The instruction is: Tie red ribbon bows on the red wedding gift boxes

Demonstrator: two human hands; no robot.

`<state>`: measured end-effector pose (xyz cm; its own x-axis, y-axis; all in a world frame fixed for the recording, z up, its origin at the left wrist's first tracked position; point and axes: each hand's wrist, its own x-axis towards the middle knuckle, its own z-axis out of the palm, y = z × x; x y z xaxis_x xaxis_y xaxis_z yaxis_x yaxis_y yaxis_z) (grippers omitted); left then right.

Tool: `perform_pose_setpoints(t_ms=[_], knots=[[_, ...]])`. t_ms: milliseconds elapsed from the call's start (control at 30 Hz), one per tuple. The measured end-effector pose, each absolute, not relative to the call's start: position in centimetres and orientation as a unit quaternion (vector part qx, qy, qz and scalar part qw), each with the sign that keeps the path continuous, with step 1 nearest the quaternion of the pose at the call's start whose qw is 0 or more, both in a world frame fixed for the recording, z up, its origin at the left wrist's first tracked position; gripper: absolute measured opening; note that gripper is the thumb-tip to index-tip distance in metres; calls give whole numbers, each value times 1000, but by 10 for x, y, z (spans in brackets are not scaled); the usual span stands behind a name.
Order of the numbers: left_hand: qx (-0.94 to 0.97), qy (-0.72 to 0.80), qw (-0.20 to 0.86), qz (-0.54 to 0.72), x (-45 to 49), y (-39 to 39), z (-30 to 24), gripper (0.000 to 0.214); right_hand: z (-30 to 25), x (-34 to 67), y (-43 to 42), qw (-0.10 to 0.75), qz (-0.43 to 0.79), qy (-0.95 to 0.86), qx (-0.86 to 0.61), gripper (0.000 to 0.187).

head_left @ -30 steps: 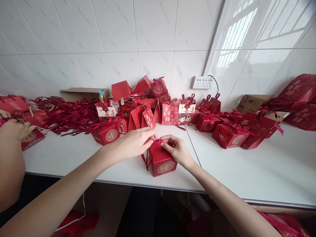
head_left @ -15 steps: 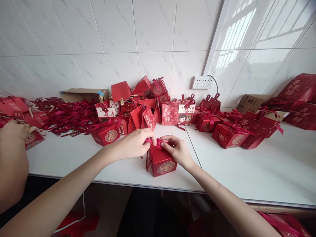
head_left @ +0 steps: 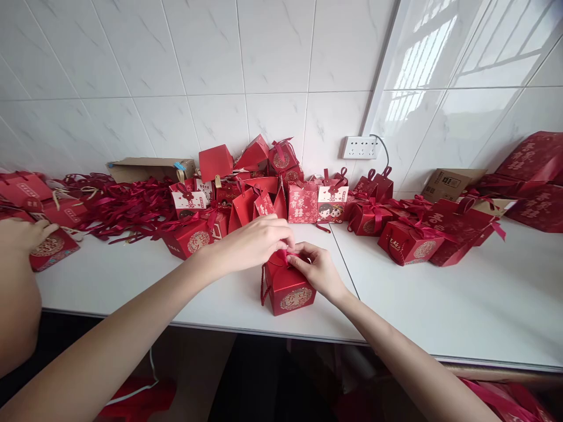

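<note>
A small red gift box with a round gold emblem stands upright on the white table in front of me. A dark red cord hangs at its left side. On top of the box lies a pink-red ribbon, mostly covered by my fingers. My left hand arches over the top of the box, its fingertips closed on the ribbon. From the right, my right hand pinches the ribbon between thumb and fingers. How the ribbon is looped cannot be made out.
Several red boxes crowd the back against the tiled wall. A heap of dark red ribbons lies at left, finished-looking boxes at right. Another person's hand touches a box at far left. A power strip is on the wall.
My left hand has shifted right and slightly up, over the ribbon towards my right hand. My right hand and the box stay nearly still. The other person's hand has moved left.
</note>
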<state>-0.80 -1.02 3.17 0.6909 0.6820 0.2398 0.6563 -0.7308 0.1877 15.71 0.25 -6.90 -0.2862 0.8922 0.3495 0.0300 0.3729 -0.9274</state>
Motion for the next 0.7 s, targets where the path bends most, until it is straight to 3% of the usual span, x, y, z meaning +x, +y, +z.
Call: perform_pose_setpoints(t_ms=[267, 533, 700], knots=[[917, 352, 82, 166, 3, 7, 31, 20, -68, 160, 3, 483, 435, -682, -337, 13], [834, 459, 211, 222, -14, 20, -2, 12, -69, 157, 2, 503, 540, -599, -311, 34], [831, 466, 208, 223, -19, 8, -20, 15, -69, 156, -1, 515, 550, -583, -303, 41]])
